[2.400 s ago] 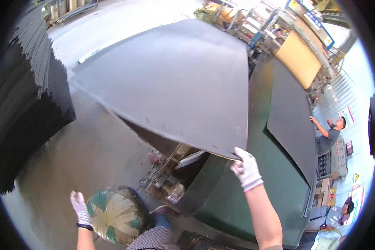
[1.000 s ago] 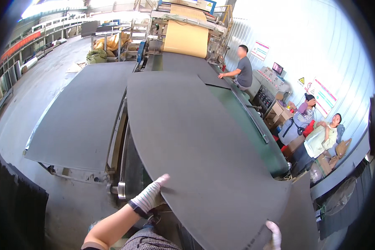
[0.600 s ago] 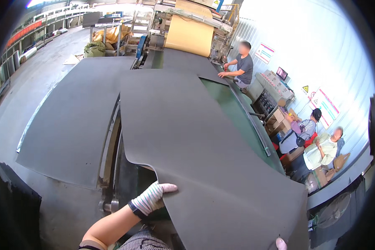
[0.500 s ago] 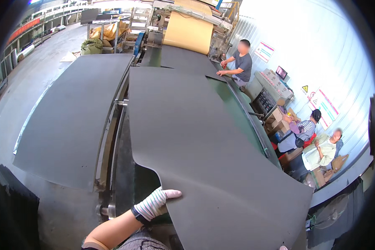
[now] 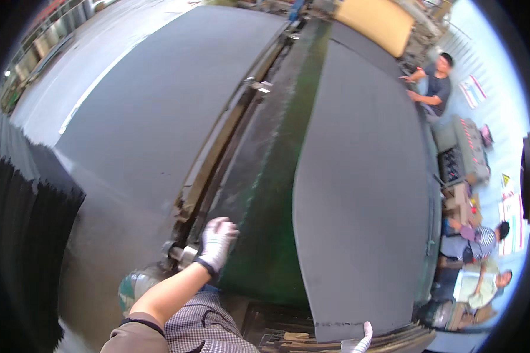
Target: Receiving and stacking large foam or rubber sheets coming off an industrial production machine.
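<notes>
A long dark-grey flexible sheet [image 5: 365,176] lies lengthwise over the green conveyor belt [image 5: 271,253], its left edge curving. My left hand [image 5: 218,241], in a white striped glove, hovers above the belt's left side, apart from the sheet. Its fingers are loosely bent and hold nothing; motion blurs them slightly. At the bottom of the view, my right hand [image 5: 359,341], also gloved, grips the sheet's near end with the thumb on top. The lower picture edge cuts off most of this hand.
Another large grey sheet [image 5: 176,88] lies left of the conveyor's metal side rail [image 5: 218,135]. Stacked sheet edges [image 5: 394,341] show below the near end. A co-worker [image 5: 433,85] stands at the far right side, near a tan roll [image 5: 377,23]; two more people sit at right.
My left hand has let go of the sheet's left edge and moved left. The sheet now lies further right and flatter, baring more green belt. The view has turned, and my right hand shows more.
</notes>
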Motion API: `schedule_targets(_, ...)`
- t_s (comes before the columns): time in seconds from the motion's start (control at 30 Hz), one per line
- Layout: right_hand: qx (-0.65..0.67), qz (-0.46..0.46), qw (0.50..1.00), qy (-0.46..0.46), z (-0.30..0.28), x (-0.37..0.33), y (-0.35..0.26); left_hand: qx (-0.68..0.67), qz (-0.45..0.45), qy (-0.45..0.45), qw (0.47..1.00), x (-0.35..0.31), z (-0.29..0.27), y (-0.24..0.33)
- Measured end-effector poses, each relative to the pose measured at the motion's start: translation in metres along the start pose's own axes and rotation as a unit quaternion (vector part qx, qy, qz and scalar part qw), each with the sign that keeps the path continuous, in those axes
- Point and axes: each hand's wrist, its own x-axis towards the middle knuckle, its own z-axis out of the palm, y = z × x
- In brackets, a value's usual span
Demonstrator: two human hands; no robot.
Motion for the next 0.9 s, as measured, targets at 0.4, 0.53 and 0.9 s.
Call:
schedule_targets(0.4, -0.514, 0.160, 0.808, -0.242, 0.058, 0.060, 0.158, -0.125, 0.076, 0.331, 0.932, 0.097, -0.274, 0.195)
schedule_targets(0.53, -0.447, -0.002, 0.747, -0.493, 0.116, -0.040, 0.174, -0.195, 0.078, 0.184, 0.960, 0.042, -0.108, 0.223)
schedule_targets(0.9, -0.055, 0.198, 0.747, -0.633, 0.286, -0.196, 0.198, -0.073, -0.059, -0.158, 0.983, -0.118, 0.038, 0.214)
